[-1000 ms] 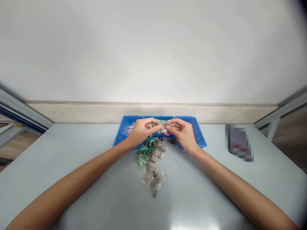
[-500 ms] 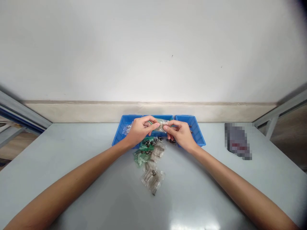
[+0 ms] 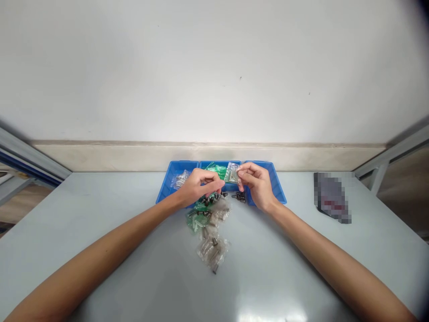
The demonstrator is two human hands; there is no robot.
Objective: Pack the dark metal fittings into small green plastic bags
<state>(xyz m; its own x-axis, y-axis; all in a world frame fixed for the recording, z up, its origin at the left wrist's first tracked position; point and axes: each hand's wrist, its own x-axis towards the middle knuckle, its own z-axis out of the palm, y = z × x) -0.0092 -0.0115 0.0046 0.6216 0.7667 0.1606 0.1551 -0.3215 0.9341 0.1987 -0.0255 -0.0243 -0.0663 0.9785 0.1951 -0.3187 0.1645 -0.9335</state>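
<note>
My right hand [image 3: 257, 182] pinches a small clear plastic bag [image 3: 232, 173] by its right edge, over the middle blue bin [image 3: 228, 163]. Inside the bag are thin metal pieces, too small to name. Beside the bag's lower left, my left hand [image 3: 198, 184] is closed, thumb and index fingertip together; what they hold, if anything, I cannot make out. Green bags [image 3: 217, 170] lie in the middle bin. Below my left hand is a pile of green bags [image 3: 198, 220], clear bags [image 3: 212, 252] and dark screws [image 3: 214, 197]. More dark screws [image 3: 239, 197] lie near my right hand.
The left blue bin [image 3: 164, 190] holds a clear bag of silvery pieces [image 3: 181, 179]. My right hand partly covers the right blue bin [image 3: 276, 183]. A dark, pixelated object [image 3: 331, 197] lies on the grey table [image 3: 134, 277] at the right. A wall [image 3: 214, 89] stands behind.
Both hands were on the clear bag. My left hand has come off it and dropped slightly, while my right hand has moved a little right, keeping the bag.
</note>
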